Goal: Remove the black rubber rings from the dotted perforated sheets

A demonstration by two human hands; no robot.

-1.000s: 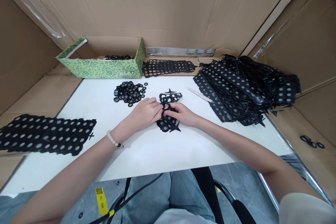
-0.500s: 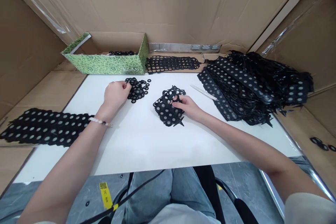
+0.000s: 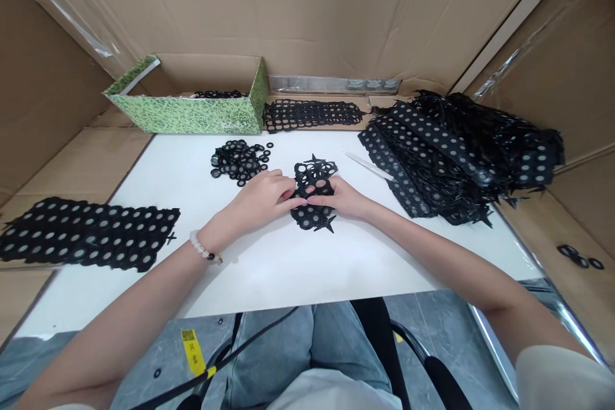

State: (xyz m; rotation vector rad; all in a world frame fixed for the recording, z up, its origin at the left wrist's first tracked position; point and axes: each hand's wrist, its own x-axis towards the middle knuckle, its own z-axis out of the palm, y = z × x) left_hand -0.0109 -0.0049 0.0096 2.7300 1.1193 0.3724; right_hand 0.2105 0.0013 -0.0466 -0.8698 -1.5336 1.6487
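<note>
- I see my left hand [image 3: 262, 200], a bracelet of pale beads [image 3: 202, 248] at its wrist, and my right hand [image 3: 336, 198] meeting at the centre of the white table top [image 3: 269, 275].
- Both hands are closed on a crumpled, black die-cut scrap of joined rings [image 3: 314, 195], gripping it from either side, with my left fingertips [image 3: 293, 200] almost touching my right fingertips [image 3: 312, 201].
- That scrap lies on the table top, directly under my hands, with star-shaped black points sticking out at its near and far ends.
- Just beyond my left hand sits a loose heap of small black rings [image 3: 239, 160], not touching my fingers.
- Beyond my right hand lies a slim, pale plastic strip [image 3: 369, 166], beside a tall, untidy pile of black perforated sheets with grey round centres [image 3: 432, 157].
- A flat black sheet with grey round centres [image 3: 86, 234] lies at the table's left edge.
- Against the far edge stands a green-patterned cardboard box [image 3: 192, 114], with black ring pieces [image 3: 218, 94] inside it.
- A long black ring strip [image 3: 312, 115] lies just beside that box, on brown cardboard.
- A few black rings [image 3: 576, 256] sit on the cardboard at the far right.
</note>
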